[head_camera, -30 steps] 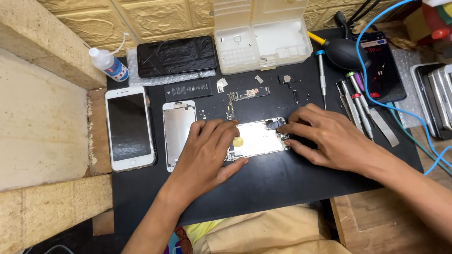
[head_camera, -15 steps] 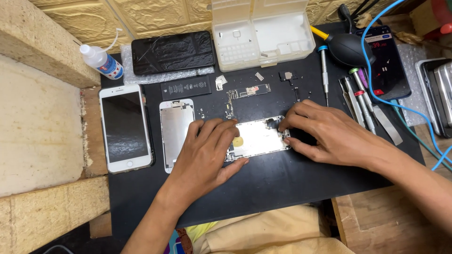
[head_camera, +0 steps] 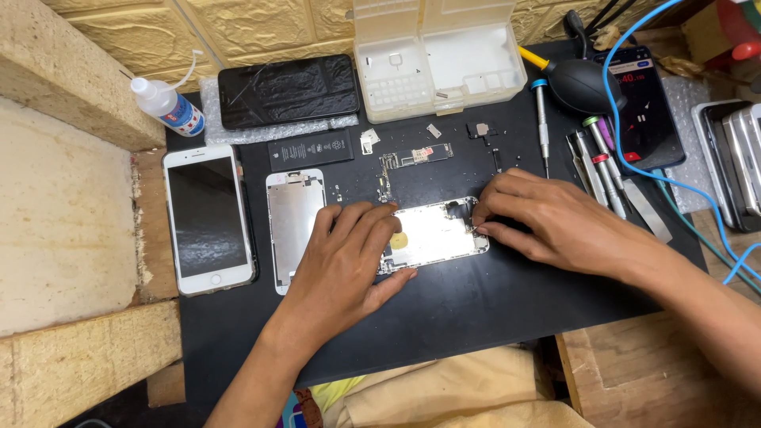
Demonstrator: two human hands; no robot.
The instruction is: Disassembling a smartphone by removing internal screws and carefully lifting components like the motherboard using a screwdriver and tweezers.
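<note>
A left hand (head_camera: pixel 349 257) is lying flat, fingers pressing down on an opened silver phone housing (head_camera: pixel 432 234) at the middle of the black desk (head_camera: pixel 476 317). The right hand (head_camera: pixel 547 226) is pinching at the housing's right end, though whatever its fingertips are gripping is too small to tell. A white phone (head_camera: pixel 208 218) is lying to the left.

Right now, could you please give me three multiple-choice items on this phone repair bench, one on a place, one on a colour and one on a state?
1. Where does the white-fronted phone lie?
A. left of the open phone housing
B. inside the parts box
C. under the blue cable

2. What colour is the work mat?
A. green
B. black
C. white

3. How is the clear parts box?
A. shut
B. upside down
C. open

Answers: 1 A, it lies at the mat's left edge, beyond the left hand. 2 B, the bare mat is black. 3 C, its compartments are exposed.
</note>
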